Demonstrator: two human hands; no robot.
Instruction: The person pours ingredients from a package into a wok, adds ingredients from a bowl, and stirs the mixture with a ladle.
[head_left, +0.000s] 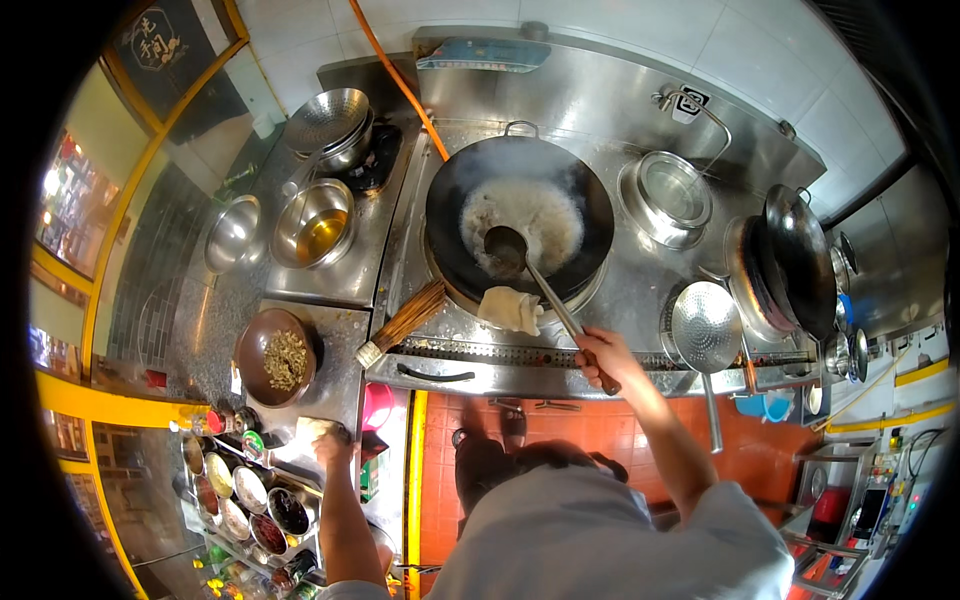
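Note:
A black wok (517, 225) holds bubbling, cloudy liquid (551, 214) with steam over it. My right hand (606, 358) grips the wooden end of a long-handled ladle (506, 250), whose bowl dips into the wok. A folded cloth (510, 309) lies on the wok's near rim. At the lower left, my left hand (332, 444) is on a pale cloth (313, 429) on the steel counter, beside the seasoning pots; its fingers are partly hidden. Above it on the counter stands a brown bowl (274, 358) with chopped greenish-brown food.
A bamboo brush (405, 319) lies left of the wok. Further left are a steel bowl of yellow oil (313, 223) and a stacked colander (326, 120). On the right are a water pot (675, 190), a perforated skimmer (706, 328) and a second wok (799, 262). Seasoning pots (250, 489) stand lower left.

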